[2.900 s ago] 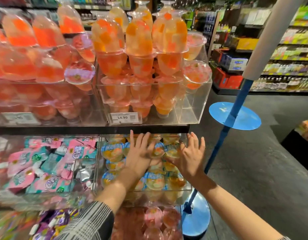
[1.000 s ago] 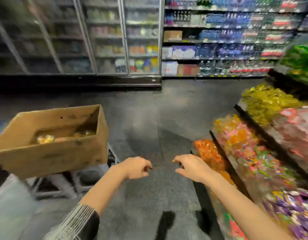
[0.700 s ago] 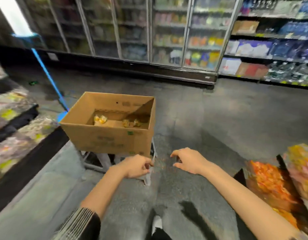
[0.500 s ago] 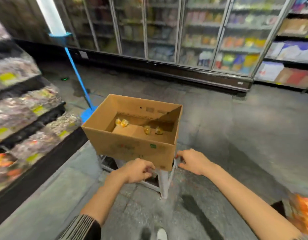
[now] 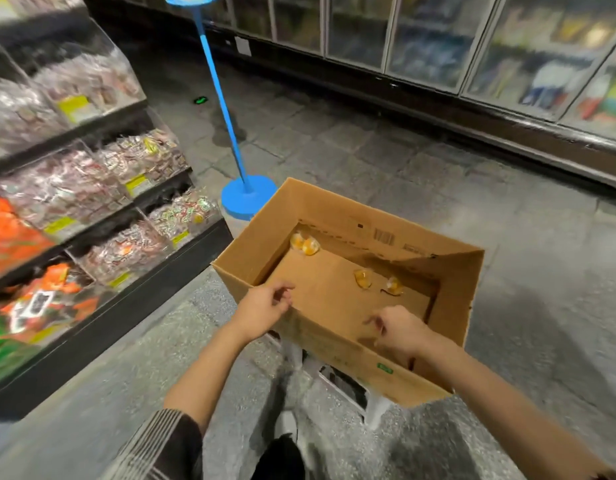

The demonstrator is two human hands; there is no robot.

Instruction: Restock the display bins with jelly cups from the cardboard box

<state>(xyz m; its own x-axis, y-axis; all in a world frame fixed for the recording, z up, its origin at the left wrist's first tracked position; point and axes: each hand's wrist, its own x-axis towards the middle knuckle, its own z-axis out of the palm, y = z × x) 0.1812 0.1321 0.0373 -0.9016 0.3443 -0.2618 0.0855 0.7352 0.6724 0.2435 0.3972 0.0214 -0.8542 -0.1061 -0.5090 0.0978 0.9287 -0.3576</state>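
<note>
Fingers of the left hand [image 5: 263,308] hang loosely curled and hold nothing, just over the near-left rim of the cardboard box [image 5: 448,306]. The right hand [image 5: 400,329] reaches down inside the box near its front wall, fingers bent narrow, also holding nothing. Four jelly cups lie on the box floor: a pair [image 5: 304,243] in the far corner at about eleven o'clock from the left hand, two more [image 5: 363,278] at twelve o'clock from the right hand. A white stool [image 5: 348,386] carries the box. Display bins [image 5: 126,247] stand at nine o'clock, a blue pole stand [image 5: 247,199] at eleven.
</note>
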